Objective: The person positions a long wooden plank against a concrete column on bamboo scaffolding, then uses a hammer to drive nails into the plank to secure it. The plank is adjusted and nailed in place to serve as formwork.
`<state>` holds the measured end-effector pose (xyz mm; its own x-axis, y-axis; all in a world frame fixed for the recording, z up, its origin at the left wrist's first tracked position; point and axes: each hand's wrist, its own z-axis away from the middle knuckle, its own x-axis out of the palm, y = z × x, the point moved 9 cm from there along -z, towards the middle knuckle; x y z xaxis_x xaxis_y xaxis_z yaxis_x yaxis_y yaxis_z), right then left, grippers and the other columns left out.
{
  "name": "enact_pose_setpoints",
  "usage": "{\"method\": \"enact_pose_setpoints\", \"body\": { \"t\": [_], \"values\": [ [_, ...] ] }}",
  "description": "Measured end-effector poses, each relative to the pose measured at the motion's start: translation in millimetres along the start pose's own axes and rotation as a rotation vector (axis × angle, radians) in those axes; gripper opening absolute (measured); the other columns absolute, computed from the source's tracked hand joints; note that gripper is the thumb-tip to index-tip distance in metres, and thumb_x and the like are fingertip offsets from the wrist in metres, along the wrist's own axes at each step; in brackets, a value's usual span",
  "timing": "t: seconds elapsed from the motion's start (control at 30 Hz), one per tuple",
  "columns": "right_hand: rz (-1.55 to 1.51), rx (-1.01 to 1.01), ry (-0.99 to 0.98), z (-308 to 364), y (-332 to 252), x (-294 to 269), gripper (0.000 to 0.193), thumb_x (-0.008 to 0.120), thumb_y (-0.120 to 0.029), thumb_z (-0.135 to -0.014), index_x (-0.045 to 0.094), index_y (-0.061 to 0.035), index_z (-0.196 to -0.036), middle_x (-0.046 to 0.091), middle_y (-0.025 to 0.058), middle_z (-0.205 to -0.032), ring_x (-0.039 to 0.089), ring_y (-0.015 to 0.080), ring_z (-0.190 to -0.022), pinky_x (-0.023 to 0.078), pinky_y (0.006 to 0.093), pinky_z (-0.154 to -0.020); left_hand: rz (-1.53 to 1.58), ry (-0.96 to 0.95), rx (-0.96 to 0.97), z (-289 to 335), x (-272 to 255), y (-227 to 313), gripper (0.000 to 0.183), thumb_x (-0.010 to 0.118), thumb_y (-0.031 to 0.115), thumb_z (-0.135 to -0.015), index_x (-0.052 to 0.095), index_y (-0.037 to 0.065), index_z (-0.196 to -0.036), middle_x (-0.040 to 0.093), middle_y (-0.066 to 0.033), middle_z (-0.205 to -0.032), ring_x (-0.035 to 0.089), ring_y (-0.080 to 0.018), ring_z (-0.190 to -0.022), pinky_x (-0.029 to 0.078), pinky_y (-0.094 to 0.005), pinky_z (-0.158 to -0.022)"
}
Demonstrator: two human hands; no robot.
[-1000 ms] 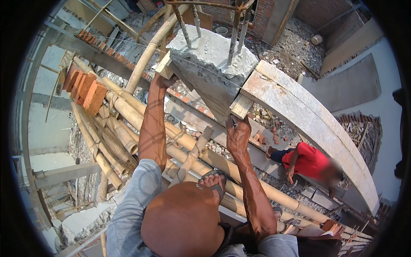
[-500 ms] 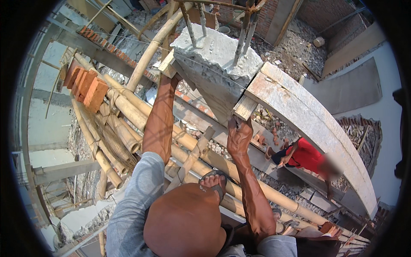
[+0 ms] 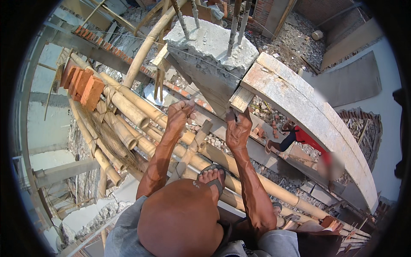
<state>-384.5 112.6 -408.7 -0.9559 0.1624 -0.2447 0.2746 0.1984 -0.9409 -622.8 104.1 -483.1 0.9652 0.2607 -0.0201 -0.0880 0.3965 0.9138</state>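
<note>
In front of me stands a rough concrete column [image 3: 209,47] with steel bars [image 3: 233,28] rising from its top. My right hand [image 3: 238,132] is closed round the upper part of a wooden board [image 3: 241,99] lying against the column's right side. My left hand [image 3: 180,116] is raised just left of the column, apart from it, fingers curled together; whatever is in them is too small to tell. Another wooden board [image 3: 161,55] sits at the column's left side, untouched. A thin string [image 3: 201,62] runs across the column's face.
Bamboo poles [image 3: 188,160] lie beneath me, and my sandalled foot [image 3: 212,176] rests on them. Red bricks [image 3: 85,88] are stacked on poles at left. A slab-like curved concrete beam [image 3: 317,115] extends right. A person in red [image 3: 308,139] is below; another person [image 3: 217,9] is at the back.
My left hand has left the left board and come back toward me. My right hand stays at the right board. The person in red has shifted beneath the beam.
</note>
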Motion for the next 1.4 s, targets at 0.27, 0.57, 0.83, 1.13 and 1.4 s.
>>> {"method": "enact_pose_setpoints", "body": {
  "t": [0.27, 0.57, 0.83, 1.13, 1.4],
  "values": [
    [-0.050, 0.019, -0.050, -2, 9, -2, 0.015, 0.058, -0.008, -0.089, 0.063, 0.0021, -0.100, 0.061, 0.0209, -0.093, 0.060, 0.0374, -0.085, 0.046, 0.0421, -0.074, -0.648, -0.325, 0.420, 38, 111, 58, 0.025, 0.063, 0.017, -0.084, 0.067, -0.002, -0.099, 0.067, -0.0164, -0.077, 0.065, -0.0240, -0.068, 0.049, -0.0365, -0.062],
    [-0.186, 0.236, -0.106, 3, 23, -3, 0.015, 0.058, -0.011, -0.086, 0.061, 0.0030, -0.091, 0.060, 0.0147, -0.078, 0.054, 0.0231, -0.065, 0.043, 0.0352, -0.062, -0.506, -0.241, 0.419, 44, 98, 44, 0.018, 0.058, 0.015, -0.088, 0.062, 0.000, -0.081, 0.050, -0.0192, -0.059, 0.048, -0.0347, -0.052, 0.040, -0.0391, -0.051],
    [-0.051, 0.070, -0.042, -6, 22, -18, 0.012, 0.050, -0.006, -0.084, 0.057, 0.0037, -0.084, 0.060, 0.0102, -0.071, 0.057, 0.0155, -0.067, 0.047, 0.0328, -0.060, -0.392, -0.181, 0.441, 48, 93, 31, 0.020, 0.057, 0.016, -0.090, 0.062, -0.002, -0.081, 0.053, -0.0186, -0.058, 0.051, -0.0363, -0.052, 0.040, -0.0398, -0.050],
    [-0.112, 0.278, -0.029, 9, 54, -6, 0.011, 0.058, -0.007, -0.083, 0.058, 0.0037, -0.085, 0.056, 0.0180, -0.076, 0.055, 0.0329, -0.067, 0.044, 0.0391, -0.064, -0.843, -0.133, 0.796, 76, 116, 80, 0.009, 0.060, 0.009, -0.079, 0.060, 0.000, -0.078, 0.059, -0.0194, -0.064, 0.059, -0.0384, -0.057, 0.045, -0.0431, -0.051],
    [0.192, -0.011, -0.075, 26, 34, 8, 0.020, 0.068, -0.020, -0.076, 0.062, -0.0043, -0.088, 0.055, 0.0202, -0.081, 0.058, 0.0367, -0.077, 0.046, 0.0413, -0.063, -1.188, -0.096, 0.894, 106, 154, 102, 0.009, 0.061, 0.007, -0.070, 0.055, 0.000, -0.069, 0.056, -0.0176, -0.051, 0.061, -0.0335, -0.047, 0.047, -0.0417, -0.044]
  ]
}}
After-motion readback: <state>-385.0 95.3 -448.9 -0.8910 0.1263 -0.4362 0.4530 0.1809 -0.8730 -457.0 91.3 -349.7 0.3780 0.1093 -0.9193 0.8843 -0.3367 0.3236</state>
